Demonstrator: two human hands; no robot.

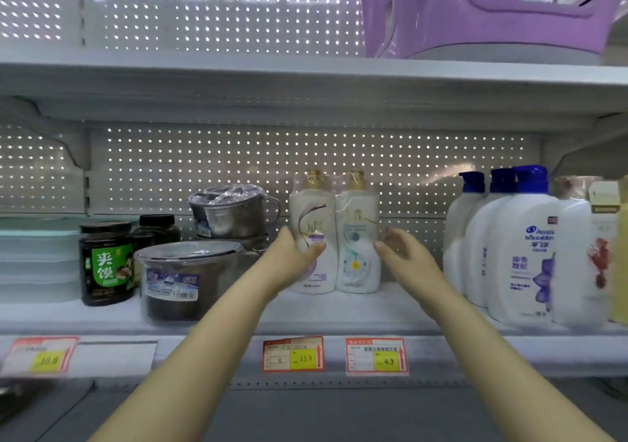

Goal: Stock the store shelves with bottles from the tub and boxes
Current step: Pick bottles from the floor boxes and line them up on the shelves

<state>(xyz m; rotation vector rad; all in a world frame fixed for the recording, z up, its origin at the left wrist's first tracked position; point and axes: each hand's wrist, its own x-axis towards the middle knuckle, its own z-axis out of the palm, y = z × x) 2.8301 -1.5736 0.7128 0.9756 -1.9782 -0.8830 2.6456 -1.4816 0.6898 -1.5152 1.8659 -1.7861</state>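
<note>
Here, well to the left of the left hand (292, 254) stands a dark jar (107, 263), and nearer to it, just beside the forearm, a steel pot (183, 278) with a clear lid. The left hand grips the pack of two bottles (353, 237). Its thumb lies across the front of the left bottle, and the other fingers go behind, where I cannot see them. The pack stands upright on the shelf (339, 316), between both hands, wrapped in clear film. On its other side the right hand (399, 249) is loose, with relaxed fingers that hold nothing. Its thumb tip is at the edge of the right bottle, but I cannot tell whether it touches. Well to the right of this hand stands a row of big white bottles (523, 251) with blue pumps.

The step seems to be setting the pack in its place. To do it well, I think, both hands should turn the labels to the front and keep the pack upright and apart from the pot. They should let go slowly, because such a tall pack may tip. The free space toward the white bottles looks useful for more stock.
</note>
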